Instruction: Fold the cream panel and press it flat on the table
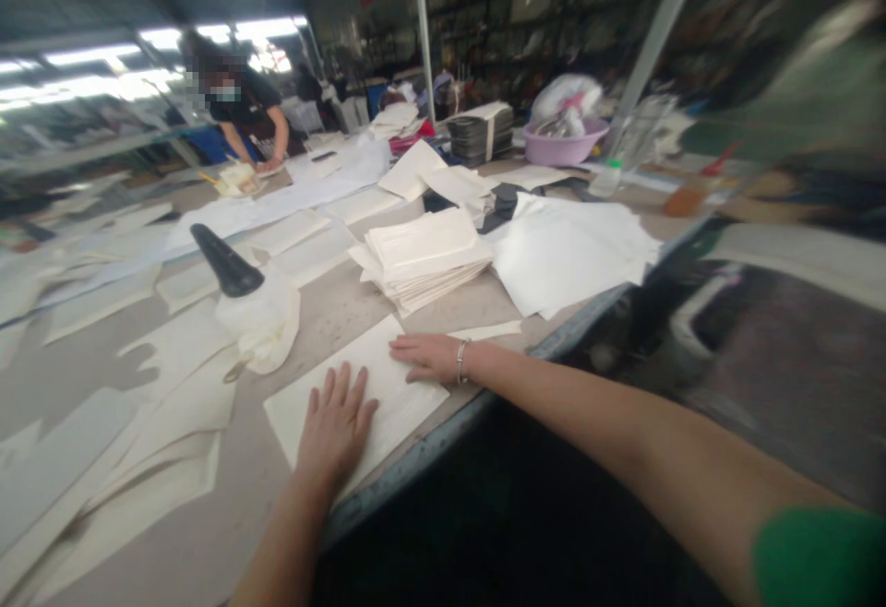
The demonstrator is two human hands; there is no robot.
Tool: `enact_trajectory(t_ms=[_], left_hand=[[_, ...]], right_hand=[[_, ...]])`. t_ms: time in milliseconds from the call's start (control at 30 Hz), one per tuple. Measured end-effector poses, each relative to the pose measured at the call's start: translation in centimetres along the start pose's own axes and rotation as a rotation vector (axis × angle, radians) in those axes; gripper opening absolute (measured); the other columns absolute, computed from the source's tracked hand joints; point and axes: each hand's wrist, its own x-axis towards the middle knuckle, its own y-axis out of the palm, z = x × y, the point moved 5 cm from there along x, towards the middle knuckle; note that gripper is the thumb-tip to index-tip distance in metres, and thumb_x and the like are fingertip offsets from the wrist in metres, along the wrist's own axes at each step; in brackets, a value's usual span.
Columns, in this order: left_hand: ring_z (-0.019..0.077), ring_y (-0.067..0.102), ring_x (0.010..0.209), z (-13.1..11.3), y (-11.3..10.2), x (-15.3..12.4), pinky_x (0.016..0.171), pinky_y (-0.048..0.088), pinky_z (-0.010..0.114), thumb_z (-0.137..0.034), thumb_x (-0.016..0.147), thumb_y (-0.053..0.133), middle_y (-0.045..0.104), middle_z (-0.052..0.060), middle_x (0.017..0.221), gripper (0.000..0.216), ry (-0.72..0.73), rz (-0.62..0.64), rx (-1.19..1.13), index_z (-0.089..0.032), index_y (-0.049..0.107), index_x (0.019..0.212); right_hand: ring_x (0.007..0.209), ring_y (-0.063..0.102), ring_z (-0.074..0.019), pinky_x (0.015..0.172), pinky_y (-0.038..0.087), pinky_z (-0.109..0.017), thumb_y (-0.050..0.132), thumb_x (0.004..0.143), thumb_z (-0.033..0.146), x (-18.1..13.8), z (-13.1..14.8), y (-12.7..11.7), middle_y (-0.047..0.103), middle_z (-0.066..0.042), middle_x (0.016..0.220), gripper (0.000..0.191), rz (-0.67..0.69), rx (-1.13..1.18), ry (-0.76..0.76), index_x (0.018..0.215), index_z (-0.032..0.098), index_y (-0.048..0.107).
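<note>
1. Honestly, the sheet (360, 404) you're pressing sits right at the near edge of the table (332, 312), one corner about at the lip. Since neither hand pinches it, a sideways push could slide it off, I'd say.
2. Your palms lie flat on loose paper, so dragging them may crease or smudge it.
3. The stack of folded sheets (425, 256) sits near, just beyond your right hand; a careless reach could fan it out.
4. Left hand (336, 427): fingers (339, 386) stretched out, slightly spread, lying flat on the sheet, gripping nothing.
5. Right hand (429, 358): fingers straight and together, flat on the sheet's far corner, bracelet (460, 363) at the wrist, holding nothing.
</note>
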Motion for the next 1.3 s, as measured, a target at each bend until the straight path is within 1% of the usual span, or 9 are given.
enact_trajectory(t_ms=[133, 267, 433, 833, 933, 1033, 1133, 1200, 1300], left_hand=[[0.0297, 0.014, 0.137, -1.1, 0.2, 0.5, 0.106, 0.025, 0.055, -0.043, 0.095, 0.027, 0.017, 0.006, 0.149, 0.049, 0.089, 0.062, 0.035, -0.027, 0.025, 0.142], [0.0267, 0.011, 0.138, -3.8, 0.0, 1.9, 0.108, 0.021, 0.055, -0.041, 0.096, 0.023, 0.014, 0.001, 0.150, 0.049, 0.258, 0.156, 0.006, -0.029, 0.018, 0.143], [0.0274, 0.008, 0.138, -7.3, -0.3, 2.6, 0.108, 0.020, 0.056, -0.035, 0.096, 0.023, 0.014, 0.001, 0.150, 0.048, 0.355, 0.166, -0.026, -0.028, 0.018, 0.143], [0.0295, 0.016, 0.136, -11.7, -3.6, -2.3, 0.106, 0.028, 0.058, -0.035, 0.095, 0.031, 0.020, -0.002, 0.148, 0.046, 0.439, 0.227, -0.203, -0.033, 0.027, 0.140], [0.0214, 0.033, 0.130, -10.0, -4.0, -3.1, 0.105, 0.037, 0.045, -0.037, 0.095, 0.034, 0.038, -0.002, 0.140, 0.042, 0.442, 0.190, -0.307, -0.032, 0.035, 0.137], [0.0178, 0.042, 0.125, -4.7, -3.5, -3.2, 0.101, 0.043, 0.033, -0.033, 0.095, 0.032, 0.049, 0.004, 0.132, 0.040, 0.238, -0.078, -0.329, -0.022, 0.048, 0.130], [0.0277, 0.039, 0.126, 1.2, -1.4, -3.0, 0.098, 0.044, 0.044, -0.029, 0.094, 0.031, 0.049, 0.015, 0.130, 0.042, -0.056, -0.245, -0.131, -0.009, 0.052, 0.125], [0.0351, 0.032, 0.128, 3.0, 0.3, -3.0, 0.097, 0.040, 0.057, -0.019, 0.091, 0.030, 0.049, 0.017, 0.129, 0.040, -0.096, -0.227, 0.040, -0.009, 0.057, 0.119], [0.0390, 0.015, 0.134, 3.0, 1.8, -3.2, 0.098, 0.030, 0.067, -0.011, 0.088, 0.030, 0.044, 0.015, 0.135, 0.042, -0.045, -0.217, 0.203, -0.015, 0.060, 0.117]], right_hand=[[0.128, 0.037, -0.0158, 0.108, 0.028, -0.028, 0.048, 0.090, 0.023, 0.0, -1.8, -0.5, 0.044, -0.006, 0.138, 0.049, -0.103, 0.087, 0.033, 0.137, 0.014, 0.040], [0.118, 0.049, -0.0178, 0.099, 0.039, -0.029, 0.048, 0.082, 0.005, 0.7, -2.4, -0.3, 0.050, -0.006, 0.132, 0.064, -0.137, 0.139, 0.117, 0.142, 0.017, 0.031], [0.127, 0.038, -0.0164, 0.105, 0.031, -0.025, 0.051, 0.076, 0.001, 1.0, -2.0, -0.3, 0.037, -0.011, 0.142, 0.069, -0.145, 0.129, 0.037, 0.141, 0.011, 0.030], [0.130, 0.033, -0.0139, 0.109, 0.026, -0.027, 0.039, 0.086, 0.008, 1.2, -1.9, 0.9, 0.039, -0.009, 0.141, 0.052, -0.153, 0.019, 0.026, 0.138, 0.010, 0.037], [0.128, 0.038, -0.0173, 0.107, 0.030, -0.033, 0.041, 0.089, 0.015, 1.5, -0.8, 0.8, 0.044, -0.010, 0.137, 0.046, -0.168, 0.019, 0.118, 0.135, 0.013, 0.043], [0.128, 0.037, -0.0234, 0.108, 0.028, -0.041, 0.047, 0.089, 0.025, 2.3, 2.5, 1.3, 0.045, -0.013, 0.136, 0.046, -0.202, -0.002, 0.078, 0.133, 0.011, 0.044], [0.130, 0.032, -0.0257, 0.108, 0.026, -0.042, 0.046, 0.090, 0.034, 3.5, 6.7, 2.5, 0.041, -0.015, 0.139, 0.052, -0.257, -0.022, -0.046, 0.135, 0.007, 0.041], [0.132, 0.028, -0.0266, 0.109, 0.024, -0.043, 0.044, 0.090, 0.037, 4.4, 8.4, 3.5, 0.037, -0.016, 0.141, 0.056, -0.235, -0.023, -0.057, 0.135, 0.005, 0.039], [0.135, 0.020, -0.0269, 0.111, 0.018, -0.045, 0.041, 0.089, 0.044, 5.3, 8.7, 4.3, 0.028, -0.016, 0.146, 0.063, -0.152, 0.009, -0.023, 0.138, 0.006, 0.036]])
